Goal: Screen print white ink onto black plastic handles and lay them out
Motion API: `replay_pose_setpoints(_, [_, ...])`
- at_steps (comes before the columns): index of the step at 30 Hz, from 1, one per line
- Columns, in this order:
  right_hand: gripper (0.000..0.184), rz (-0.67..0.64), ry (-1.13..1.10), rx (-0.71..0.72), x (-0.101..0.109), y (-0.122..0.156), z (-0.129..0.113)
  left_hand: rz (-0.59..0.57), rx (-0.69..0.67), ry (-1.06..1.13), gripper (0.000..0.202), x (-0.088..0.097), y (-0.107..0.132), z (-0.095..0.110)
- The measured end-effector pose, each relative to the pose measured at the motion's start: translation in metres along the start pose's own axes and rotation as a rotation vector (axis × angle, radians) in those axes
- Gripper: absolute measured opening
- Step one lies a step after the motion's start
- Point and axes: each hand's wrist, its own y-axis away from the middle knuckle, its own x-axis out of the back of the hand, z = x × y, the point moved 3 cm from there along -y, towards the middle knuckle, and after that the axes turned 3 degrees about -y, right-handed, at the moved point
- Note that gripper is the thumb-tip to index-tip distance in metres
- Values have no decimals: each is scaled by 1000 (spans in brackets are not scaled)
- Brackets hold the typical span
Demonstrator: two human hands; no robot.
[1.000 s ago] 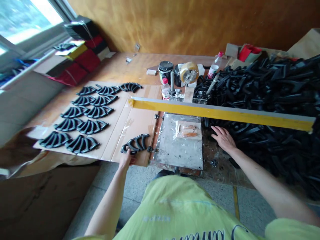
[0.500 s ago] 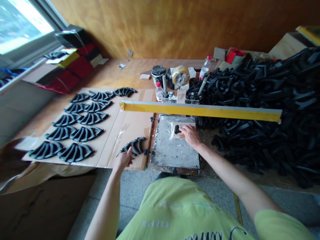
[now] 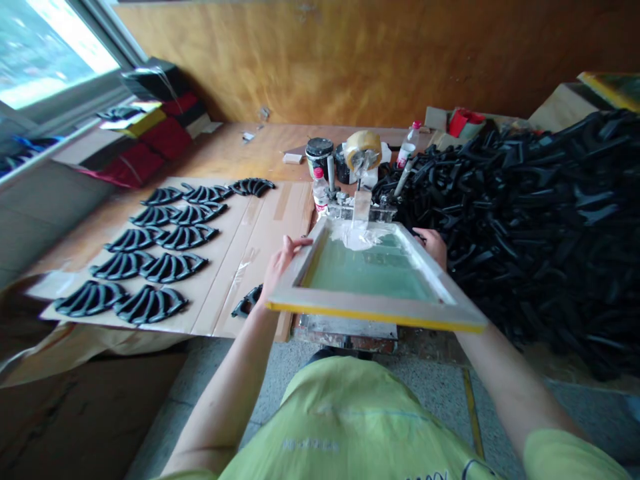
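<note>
A screen printing frame [image 3: 370, 310] with a green mesh and a yellow front edge slopes over the metal base plate [image 3: 350, 328], hiding most of it. My left hand [image 3: 281, 267] is on the frame's left side, fingers closed against the rail. On the opposite side, my right hand [image 3: 433, 245] grips the right rail, its fingers partly hidden. Left of my left forearm, a short row of black curved plastic parts [image 3: 246, 303] lies on the cardboard, partly covered by the arm.
Fanned rows of black parts [image 3: 173, 268] lie on the cardboard sheet [image 3: 225, 267]. A large heap of black parts [image 3: 525, 220] fills the right. Behind the frame stand a roll of tape [image 3: 363, 148], a paint tub [image 3: 319, 152] and two bottles, one a red-capped bottle [image 3: 409, 143].
The frame has swung down from its raised position. My left hand has left the row of parts and my right hand the base plate; both are now at the frame's sides.
</note>
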Motion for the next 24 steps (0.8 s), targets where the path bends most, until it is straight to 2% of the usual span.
replay_pose_setpoints(2, [45, 124, -59, -22, 11, -17, -9, -58, 135, -59, 57, 9, 13, -38])
replay_pose_setpoints(4, [49, 202, -118, 43, 15, -36, -37, -75, 207, -65, 67, 12, 19, -75])
replay_pose_setpoints(6, [53, 150, -128, 150, 8, -56, -72, -68, 224, -69, 79, 11, 18, -105])
replay_pose_setpoints(9, [32, -72, -93, 190, -14, -73, -106, -42, 229, -110, 80, 9, 11, -132])
replay_pose_setpoints(11, [17, -203, -66, 173, -26, -67, -112, -41, 238, -123, 78, 9, 7, -140])
replay_pose_setpoints(13, [14, -271, -53, 203, -29, -50, -112, -45, 252, -114, 76, 10, 6, -143])
replay_pose_setpoints(17, [22, -353, -110, 474, -13, -7, -113, -24, 263, -87, 73, 11, 8, -143])
replay_pose_setpoints(19, [24, -409, -151, 588, -3, 1, -113, -13, 251, -91, 71, 11, 9, -142])
replay_pose_setpoints(21, [19, -444, -179, 599, 1, -3, -113, 2, 239, -109, 69, 11, 10, -140])
replay_pose_setpoints(24, [15, -349, -182, 481, -3, -13, -113, 21, 233, -138, 68, 12, 11, -136])
